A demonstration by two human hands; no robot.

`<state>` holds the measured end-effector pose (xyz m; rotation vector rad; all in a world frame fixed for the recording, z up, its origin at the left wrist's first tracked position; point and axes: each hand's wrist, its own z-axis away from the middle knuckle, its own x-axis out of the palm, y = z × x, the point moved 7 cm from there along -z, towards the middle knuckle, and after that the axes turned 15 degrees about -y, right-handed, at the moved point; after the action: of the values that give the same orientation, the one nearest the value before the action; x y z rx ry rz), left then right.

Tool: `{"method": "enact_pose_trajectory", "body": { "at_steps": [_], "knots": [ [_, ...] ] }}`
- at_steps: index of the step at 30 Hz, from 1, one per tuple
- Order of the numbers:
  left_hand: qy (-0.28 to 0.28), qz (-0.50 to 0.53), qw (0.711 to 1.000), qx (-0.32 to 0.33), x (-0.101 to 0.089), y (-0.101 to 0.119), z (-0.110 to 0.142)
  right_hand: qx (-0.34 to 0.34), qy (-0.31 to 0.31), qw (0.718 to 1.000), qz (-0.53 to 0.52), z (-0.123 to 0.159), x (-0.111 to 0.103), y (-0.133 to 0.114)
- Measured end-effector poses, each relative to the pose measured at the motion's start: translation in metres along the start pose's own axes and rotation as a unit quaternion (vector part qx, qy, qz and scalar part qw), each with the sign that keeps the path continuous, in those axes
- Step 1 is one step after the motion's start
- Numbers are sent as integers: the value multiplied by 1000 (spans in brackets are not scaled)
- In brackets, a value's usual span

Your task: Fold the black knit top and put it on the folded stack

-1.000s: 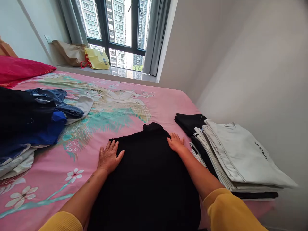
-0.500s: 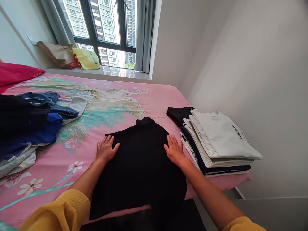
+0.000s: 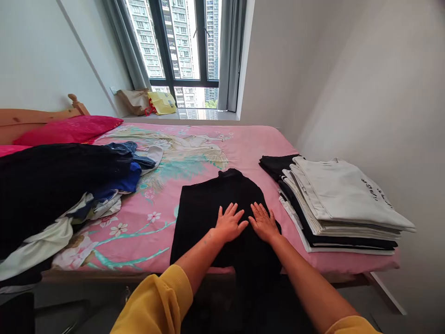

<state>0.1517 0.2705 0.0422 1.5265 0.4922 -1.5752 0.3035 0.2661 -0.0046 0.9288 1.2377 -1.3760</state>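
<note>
At the far left, a wooden bed head (image 3: pixel 34 116) is seen, and a red pillow (image 3: pixel 69 130) is laid against it. A big heap of clothes (image 3: pixel 52 195) is piled on the left side of the bed (image 3: pixel 208 139), which is covered by a pink sheet with flowers and a white horse on it. Dark cloth is on top of the heap, blue cloth (image 3: pixel 121 183) is tucked at its right end, and white cloth (image 3: pixel 38 246) is pushed out at its bottom.

At the back, a paper bag (image 3: pixel 134 101) and a yellow bag (image 3: pixel 162 103) are set on the ledge by a window (image 3: pixel 184 46).

A yellow sleeve (image 3: pixel 156 299) is worn on the left arm. The left hand (image 3: pixel 230 223) is held open, with its fingers spread, and is pressed flat on a black top (image 3: pixel 222 195). The right hand (image 3: pixel 264 223) is spread open in the same way and is pressed on the same top, just beside the left hand. Nothing is pinched by either hand.

The black top is laid flat near the bed's edge, with its collar pointed away from the person. Its lower part is hung over that edge.

To the right, a stack of folded clothes (image 3: pixel 340 204) is placed near the wall (image 3: pixel 382 93), with a folded black cloth (image 3: pixel 274 166) just behind it.
</note>
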Motion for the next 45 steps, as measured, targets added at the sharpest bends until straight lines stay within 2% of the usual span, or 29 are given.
{"method": "enact_pose_trajectory", "body": {
  "at_steps": [1, 3, 8, 9, 11, 15, 19, 22, 24, 26, 29, 31, 33, 35, 37, 40, 42, 43, 45],
  "knots": [
    [-5, -2, 1000, 4, 11, 2, 10, -2, 3, 1000, 2, 0, 1, 0],
    [-3, -11, 1000, -26, 21, -17, 38, -3, 8, 1000, 3, 1, 3, 1],
    [46, -14, 977, -209, 7, -125, 131, 3, 4, 1000, -6, 2, 3, 1],
    [59, -7, 971, -230, 4, -140, 148, 6, 2, 1000, -7, 2, 2, 1],
    [88, 12, 965, -247, 0, -155, 177, 16, -9, 1000, -11, 3, 1, 0],
    [123, 59, 948, -289, 3, -147, 219, 24, -28, 999, -29, 13, 1, 0],
    [95, 143, 932, -320, 15, -127, 235, -39, 9, 996, -82, 42, -2, 3],
    [84, 310, 887, -331, 31, -124, 237, -76, 141, 971, -179, 84, -13, 18],
    [78, 421, 845, -320, 44, -122, 234, -37, 246, 936, -251, 120, -15, 38],
    [76, 480, 821, -299, 52, -118, 231, 20, 293, 900, -322, 153, -4, 56],
    [119, 531, 789, -285, 57, -114, 230, 51, 269, 862, -426, 185, 23, 59],
    [169, 565, 757, -279, 59, -116, 231, 68, 229, 837, -492, 197, 40, 52],
    [205, 579, 742, -269, 61, -118, 232, 96, 171, 813, -549, 200, 55, 41],
    [212, 557, 760, -261, 62, -120, 232, 112, 107, 792, -591, 198, 64, 26],
    [215, 491, 803, -259, 59, -121, 234, 108, 47, 760, -640, 193, 69, 10],
    [262, 272, 896, -235, 39, -110, 243, 86, -24, 670, -737, 188, 74, -11],
    [285, 99, 935, -188, 27, -93, 247, 60, -56, 619, -781, 187, 76, -22],
    [283, 31, 945, -160, 24, -85, 248, 48, -66, 607, -791, 188, 77, -25],
    [262, -57, 957, -110, 23, -76, 246, 33, -80, 603, -793, 191, 80, -28]
  ]
}}
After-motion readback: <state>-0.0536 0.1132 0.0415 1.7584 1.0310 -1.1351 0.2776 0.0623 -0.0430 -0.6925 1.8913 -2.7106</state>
